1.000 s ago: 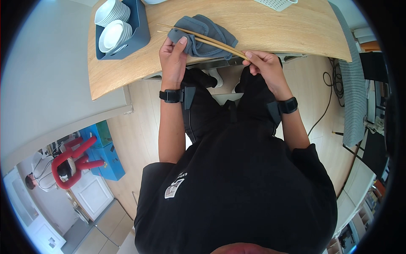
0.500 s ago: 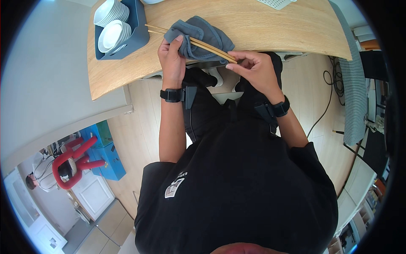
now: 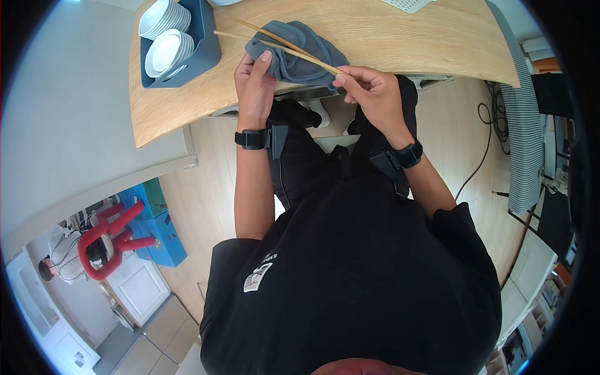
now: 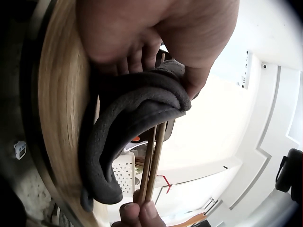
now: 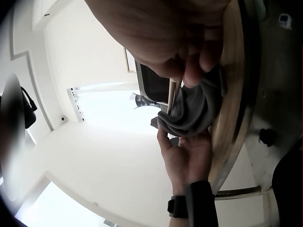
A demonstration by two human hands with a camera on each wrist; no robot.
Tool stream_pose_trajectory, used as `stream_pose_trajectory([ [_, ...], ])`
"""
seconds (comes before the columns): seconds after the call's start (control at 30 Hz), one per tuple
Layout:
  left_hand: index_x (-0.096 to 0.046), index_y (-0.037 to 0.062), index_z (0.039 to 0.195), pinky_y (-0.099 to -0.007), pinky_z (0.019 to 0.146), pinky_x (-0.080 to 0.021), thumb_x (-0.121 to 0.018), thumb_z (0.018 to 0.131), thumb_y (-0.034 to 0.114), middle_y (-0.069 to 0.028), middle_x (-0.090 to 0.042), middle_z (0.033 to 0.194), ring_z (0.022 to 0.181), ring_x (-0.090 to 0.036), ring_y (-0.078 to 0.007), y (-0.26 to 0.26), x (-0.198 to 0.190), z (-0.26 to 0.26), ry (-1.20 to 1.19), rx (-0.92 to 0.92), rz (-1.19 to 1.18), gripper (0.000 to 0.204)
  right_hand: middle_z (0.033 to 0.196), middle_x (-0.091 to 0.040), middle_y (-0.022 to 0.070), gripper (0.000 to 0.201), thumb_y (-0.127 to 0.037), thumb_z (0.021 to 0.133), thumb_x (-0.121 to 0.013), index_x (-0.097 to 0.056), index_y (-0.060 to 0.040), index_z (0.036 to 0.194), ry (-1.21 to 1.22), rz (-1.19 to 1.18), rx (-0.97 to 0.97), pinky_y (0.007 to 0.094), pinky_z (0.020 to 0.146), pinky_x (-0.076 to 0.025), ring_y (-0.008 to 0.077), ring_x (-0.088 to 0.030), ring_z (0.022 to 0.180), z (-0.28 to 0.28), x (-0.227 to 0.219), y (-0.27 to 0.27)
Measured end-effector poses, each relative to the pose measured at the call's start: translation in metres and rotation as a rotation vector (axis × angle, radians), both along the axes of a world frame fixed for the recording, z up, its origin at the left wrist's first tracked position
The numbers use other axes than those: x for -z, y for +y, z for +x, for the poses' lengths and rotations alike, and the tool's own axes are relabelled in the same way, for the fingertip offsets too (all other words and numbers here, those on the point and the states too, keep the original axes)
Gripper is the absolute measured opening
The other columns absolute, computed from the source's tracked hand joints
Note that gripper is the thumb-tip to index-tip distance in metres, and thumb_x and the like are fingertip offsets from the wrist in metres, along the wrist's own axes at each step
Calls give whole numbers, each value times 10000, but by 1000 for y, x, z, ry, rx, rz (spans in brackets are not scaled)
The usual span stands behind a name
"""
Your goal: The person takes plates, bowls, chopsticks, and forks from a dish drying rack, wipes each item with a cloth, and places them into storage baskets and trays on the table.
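A pair of wooden chopsticks (image 3: pixel 322 64) slants over a grey cloth (image 3: pixel 312 40) at the table's near edge. My right hand (image 3: pixel 380 103) pinches them at their right ends between thumb and fingers. On the left, their other ends spread apart past the cloth. The left hand (image 3: pixel 255 84) grips the cloth's left part, thumb on top. In the left wrist view the folded cloth (image 4: pixel 132 106) hangs from that hand, and the chopsticks (image 4: pixel 156 161) run out from behind its fold to the right fingertips. The right wrist view has the right hand (image 5: pixel 175 40) covering much of the chopsticks.
At the table's left stands a blue-grey bin (image 3: pixel 209 50) with stacked white bowls (image 3: pixel 165 53). A white perforated basket (image 3: pixel 406 5) is at the far edge of view. The wooden table's curved front edge (image 3: pixel 481 78) runs close to both hands.
The right hand slid left along the chopsticks, then lifted slightly with them. They came out of the cloth's fold to lie over it, and their left ends fanned apart. The left hand barely moved.
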State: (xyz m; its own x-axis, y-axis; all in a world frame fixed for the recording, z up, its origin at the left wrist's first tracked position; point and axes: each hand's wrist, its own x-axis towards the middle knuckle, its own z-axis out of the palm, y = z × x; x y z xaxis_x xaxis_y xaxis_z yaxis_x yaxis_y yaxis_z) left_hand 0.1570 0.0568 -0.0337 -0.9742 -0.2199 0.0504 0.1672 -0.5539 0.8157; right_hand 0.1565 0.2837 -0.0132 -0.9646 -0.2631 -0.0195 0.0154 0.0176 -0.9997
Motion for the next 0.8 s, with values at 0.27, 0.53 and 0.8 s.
stream_pose_trajectory([
  [0.27,-603,-35,1185,-313,939,-483,-649,926,86,-85,-666,1113,1005,-625,-140,1,-2,0,-15,40,-2,290,835,-721,56,278,-191,938,-665,-697,22,1114,-238,-119,-117,188,538,-464,44,-565,582,1,3,-10],
  [0.53,-630,-38,1103,-279,875,-512,-654,916,59,-81,-683,1031,922,-643,-128,2,-1,-3,-41,5,-55,212,799,-711,58,312,-176,926,-651,-674,24,1164,-33,162,-195,217,590,-491,64,-613,651,2,-6,-18],
  [0.8,-621,-38,1114,-294,878,-517,-644,921,64,-89,-677,1056,949,-642,-138,4,-2,-1,-37,-31,2,219,773,-663,-6,282,-181,955,-629,-686,-38,1191,-22,130,-163,181,547,-427,33,-512,584,-7,-1,0],
])
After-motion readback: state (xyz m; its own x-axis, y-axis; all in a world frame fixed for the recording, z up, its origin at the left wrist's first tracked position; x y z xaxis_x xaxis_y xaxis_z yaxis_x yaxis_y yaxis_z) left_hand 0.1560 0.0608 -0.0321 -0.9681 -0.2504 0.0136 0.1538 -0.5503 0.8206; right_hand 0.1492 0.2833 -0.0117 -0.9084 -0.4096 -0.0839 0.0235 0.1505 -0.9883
